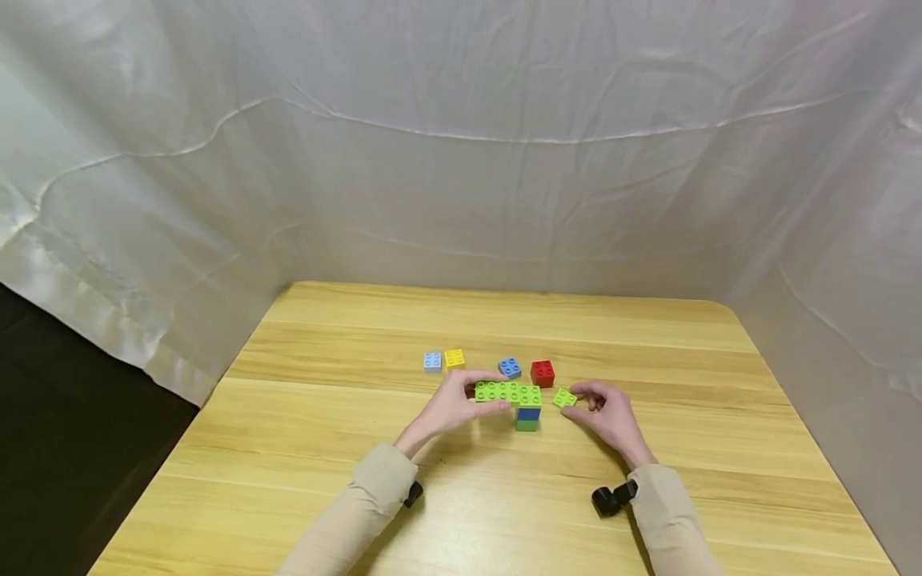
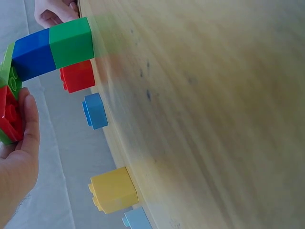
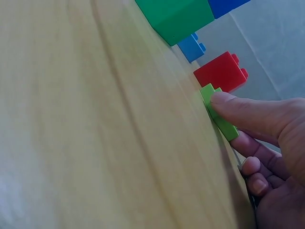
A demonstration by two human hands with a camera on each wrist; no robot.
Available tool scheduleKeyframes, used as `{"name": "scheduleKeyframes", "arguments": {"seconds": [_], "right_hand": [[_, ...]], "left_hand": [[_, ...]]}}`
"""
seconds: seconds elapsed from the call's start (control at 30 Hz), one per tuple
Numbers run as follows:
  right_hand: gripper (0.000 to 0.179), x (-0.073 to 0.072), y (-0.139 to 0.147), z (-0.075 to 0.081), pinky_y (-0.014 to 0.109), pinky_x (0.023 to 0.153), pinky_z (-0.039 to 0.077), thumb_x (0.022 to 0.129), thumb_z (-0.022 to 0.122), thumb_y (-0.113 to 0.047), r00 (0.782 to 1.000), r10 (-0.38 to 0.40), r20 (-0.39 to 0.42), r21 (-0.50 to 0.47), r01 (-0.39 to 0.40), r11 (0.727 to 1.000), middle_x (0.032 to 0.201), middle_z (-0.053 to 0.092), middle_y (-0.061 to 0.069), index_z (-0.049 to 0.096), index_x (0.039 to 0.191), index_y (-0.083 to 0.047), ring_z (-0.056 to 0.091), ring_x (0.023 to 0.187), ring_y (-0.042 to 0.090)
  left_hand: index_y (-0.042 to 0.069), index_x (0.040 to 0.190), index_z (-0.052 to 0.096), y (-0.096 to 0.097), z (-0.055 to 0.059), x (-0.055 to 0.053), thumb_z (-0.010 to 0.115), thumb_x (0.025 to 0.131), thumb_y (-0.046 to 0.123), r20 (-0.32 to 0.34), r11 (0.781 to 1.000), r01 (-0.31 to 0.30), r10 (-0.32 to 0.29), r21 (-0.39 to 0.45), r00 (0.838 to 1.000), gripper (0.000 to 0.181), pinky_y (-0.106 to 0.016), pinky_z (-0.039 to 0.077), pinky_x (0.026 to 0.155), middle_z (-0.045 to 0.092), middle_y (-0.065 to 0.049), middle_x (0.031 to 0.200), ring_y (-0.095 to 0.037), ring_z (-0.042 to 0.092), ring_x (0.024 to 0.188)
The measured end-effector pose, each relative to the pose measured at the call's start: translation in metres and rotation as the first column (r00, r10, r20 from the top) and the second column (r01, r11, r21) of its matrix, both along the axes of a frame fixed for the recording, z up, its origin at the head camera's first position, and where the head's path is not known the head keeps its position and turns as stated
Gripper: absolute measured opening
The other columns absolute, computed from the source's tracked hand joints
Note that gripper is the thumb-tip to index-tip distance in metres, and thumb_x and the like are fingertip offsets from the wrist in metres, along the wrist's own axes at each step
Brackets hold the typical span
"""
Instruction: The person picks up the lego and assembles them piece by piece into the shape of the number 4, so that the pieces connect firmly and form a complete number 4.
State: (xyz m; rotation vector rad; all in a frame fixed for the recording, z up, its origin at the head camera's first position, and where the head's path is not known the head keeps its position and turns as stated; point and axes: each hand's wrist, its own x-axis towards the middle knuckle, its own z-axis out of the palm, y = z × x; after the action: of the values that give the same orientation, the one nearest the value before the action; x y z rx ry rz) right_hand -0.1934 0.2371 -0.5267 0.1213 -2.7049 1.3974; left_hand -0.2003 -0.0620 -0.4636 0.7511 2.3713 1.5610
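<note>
My left hand (image 1: 455,402) grips the left part of a lime-green building-block bar (image 1: 497,391) with studs on top. Under the bar's right end stand a dark blue block (image 2: 34,55) and a green block (image 2: 71,43), stacked as a column. A red block (image 2: 9,114) sits beneath the bar beside the left fingers. To the right of this build, my right hand (image 1: 612,414) pinches a small, thin lime-green block (image 1: 565,398) between thumb and fingers. It is tilted and low over the wooden table (image 1: 504,496).
Behind the build lie a blue block (image 1: 510,368) and another red block (image 1: 543,374). Farther left are a yellow block (image 1: 454,358) and a light blue block (image 1: 432,362), side by side. A pale curtain (image 1: 504,200) hangs around the table's back and sides.
</note>
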Motion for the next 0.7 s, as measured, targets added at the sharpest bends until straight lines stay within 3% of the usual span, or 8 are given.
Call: {"name": "scheduleKeyframes", "arguments": {"seconds": [0.2,0.27,0.4,0.47,0.6,0.7], "right_hand": [[0.036,0.0025,0.0012,0.0015,0.018,0.061,0.038,0.081,0.085,-0.017,1.000,-0.001,-0.010,-0.048,0.001,0.999,0.080,0.058,0.009,0.074,0.111,-0.002,0.045,0.069,0.007],[0.035,0.0036,0.0018,0.0012,0.018,0.061,0.039,0.081,0.085,-0.016,1.000,0.002,-0.025,-0.064,-0.004,0.998,0.079,0.058,0.008,0.074,0.111,-0.002,0.045,0.068,0.006],[0.033,0.0052,0.0031,0.0008,0.018,0.062,0.042,0.082,0.084,-0.015,0.999,0.007,-0.051,-0.088,-0.011,0.996,0.081,0.061,0.008,0.075,0.111,-0.003,0.048,0.069,0.005],[0.032,0.0061,0.0034,0.0013,0.018,0.063,0.045,0.083,0.083,-0.015,0.999,0.005,-0.053,-0.102,-0.010,0.995,0.086,0.064,0.009,0.075,0.111,-0.003,0.050,0.070,0.004],[0.033,0.0084,0.0030,0.0042,0.016,0.067,0.050,0.084,0.082,-0.012,0.999,0.001,-0.048,-0.162,-0.009,0.987,0.097,0.071,0.019,0.074,0.113,0.000,0.057,0.075,0.001],[0.035,0.0095,0.0014,0.0072,0.013,0.075,0.054,0.085,0.080,-0.010,0.999,0.013,-0.045,-0.224,-0.023,0.974,0.108,0.071,0.025,0.072,0.117,0.002,0.062,0.082,-0.002]], "left_hand": [[0.011,0.128,0.068,0.0008,-0.0005,-0.0001,0.078,0.088,0.023,-0.016,1.000,-0.010,0.009,-0.015,1.000,0.043,-0.021,0.054,0.078,0.067,-0.011,0.133,-0.008,0.061,0.091],[0.011,0.128,0.068,0.0011,-0.0001,0.0002,0.078,0.088,0.024,-0.018,1.000,-0.009,0.008,-0.015,1.000,0.043,-0.026,0.055,0.079,0.067,-0.011,0.133,-0.015,0.064,0.092],[0.011,0.128,0.068,0.0018,0.0013,0.0004,0.078,0.088,0.024,-0.024,1.000,-0.009,0.009,-0.012,1.000,0.043,-0.032,0.055,0.092,0.068,-0.011,0.133,-0.021,0.065,0.107],[0.010,0.128,0.068,0.0021,0.0012,0.0003,0.078,0.089,0.022,-0.019,1.000,-0.006,0.006,-0.007,1.000,0.042,-0.029,0.055,0.089,0.067,-0.012,0.133,-0.020,0.065,0.102],[0.008,0.129,0.067,0.0028,0.0006,-0.0005,0.078,0.088,0.020,0.006,1.000,0.003,-0.003,0.008,1.000,0.043,-0.018,0.050,0.066,0.067,-0.016,0.133,-0.012,0.057,0.075],[0.008,0.128,0.067,0.0028,0.0012,-0.0002,0.078,0.088,0.020,0.010,1.000,0.006,-0.006,0.011,1.000,0.043,-0.015,0.047,0.061,0.067,-0.017,0.131,-0.008,0.054,0.069]]}}
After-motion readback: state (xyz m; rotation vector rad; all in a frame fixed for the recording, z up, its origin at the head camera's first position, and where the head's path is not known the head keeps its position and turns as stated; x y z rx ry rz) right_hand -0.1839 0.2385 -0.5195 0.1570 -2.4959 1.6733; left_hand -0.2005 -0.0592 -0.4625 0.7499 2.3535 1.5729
